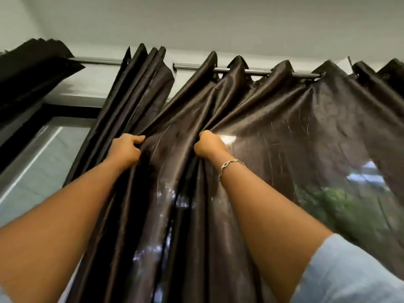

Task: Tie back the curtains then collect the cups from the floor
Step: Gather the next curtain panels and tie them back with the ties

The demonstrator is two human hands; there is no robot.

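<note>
While both arms reach up overhead, the left hand [126,149] has its fingers curled tight into a bunched fold of the dark brown curtain [273,132]. The right hand [208,145] is balled into a fist clamped on another fold just beside it, so both are gripping cloth. The fabric looks like shiny satin-type stuff, slick, with fine crinkly wrinkles where it's pulled flat on the right. It drops into deep narrow pleats between and below the two hands. It's thin enough that light and some blurry green glow through the lower right part. The curtain hangs by metal eyelets [356,75] on a round silvery rod [258,72] up near the white ceiling [218,22], with its top edge standing in pointy waves. Left of the hands, cloth of the same kind is squeezed into a tight stack of folds, and a second dark curtain [32,71] sits bunched at the far left end of the rod. Black-framed window glass [43,162] shows in the gap. The right wrist has a thin metal chain bracelet [231,166], and a pale blue sleeve [349,272] with a soft woven look fills the bottom right corner.
</note>
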